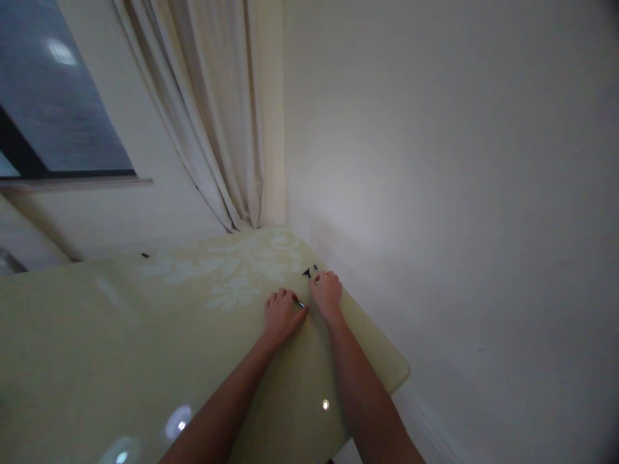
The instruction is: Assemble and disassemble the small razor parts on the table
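Near the far right part of the pale green table (184,335), my left hand (283,314) rests low over the top. A small dark, shiny rod-like piece (300,304) is pinched between its thumb and forefinger. Just to the right, my right hand (325,291) has its fingers curled and holds a small black T-shaped piece (307,273) by its lower end. Beyond that hand lies a small dark oval piece (316,267), close to the table edge.
Another small black piece (145,256) lies near the table's back edge at the left. A beige curtain (207,109) hangs behind the table, with a window (62,90) at upper left. A plain wall (445,193) borders the table's right side.
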Tool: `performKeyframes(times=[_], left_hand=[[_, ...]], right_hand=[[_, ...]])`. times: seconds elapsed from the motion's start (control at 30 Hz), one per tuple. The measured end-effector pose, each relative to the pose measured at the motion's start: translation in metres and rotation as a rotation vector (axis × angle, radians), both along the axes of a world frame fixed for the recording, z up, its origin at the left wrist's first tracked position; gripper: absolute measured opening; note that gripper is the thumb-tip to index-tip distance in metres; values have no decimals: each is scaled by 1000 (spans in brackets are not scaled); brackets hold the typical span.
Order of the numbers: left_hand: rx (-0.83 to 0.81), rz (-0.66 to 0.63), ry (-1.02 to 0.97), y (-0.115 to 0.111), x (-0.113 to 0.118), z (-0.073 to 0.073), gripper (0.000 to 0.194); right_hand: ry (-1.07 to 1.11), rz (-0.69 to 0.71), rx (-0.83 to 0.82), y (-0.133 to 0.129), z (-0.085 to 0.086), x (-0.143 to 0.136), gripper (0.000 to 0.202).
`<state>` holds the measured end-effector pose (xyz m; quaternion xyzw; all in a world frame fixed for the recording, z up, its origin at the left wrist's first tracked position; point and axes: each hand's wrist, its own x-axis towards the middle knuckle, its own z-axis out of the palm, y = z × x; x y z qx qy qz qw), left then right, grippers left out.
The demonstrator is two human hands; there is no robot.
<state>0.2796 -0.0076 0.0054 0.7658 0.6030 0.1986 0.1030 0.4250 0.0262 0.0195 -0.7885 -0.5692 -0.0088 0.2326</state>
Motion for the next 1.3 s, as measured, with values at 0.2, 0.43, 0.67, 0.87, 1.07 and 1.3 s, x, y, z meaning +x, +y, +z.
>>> performKeyframes(times=[0.2,0.43,0.67,0.87,1.07,1.3], left_hand=[[3,-29,47,6,-52,7,29],[-41,305,127,-2,-243,-8,42],[-15,322,3,-13,-281,-17,47],[-14,340,-20,-7,-272,-16,46],[7,339,-15,-12,-275,-22,49],[43,321,30,-13,-273,-21,48]], right_hand=[[-55,-10,-58,-2,-1,-1,22],[-94,20,-175,3,1,-1,21],[-71,157,-87,-6,2,-32,19],[262,469,-64,-11,-12,-133,13],[350,496,-117,-11,-18,-233,10],[328,486,-132,-9,-7,-249,27]])
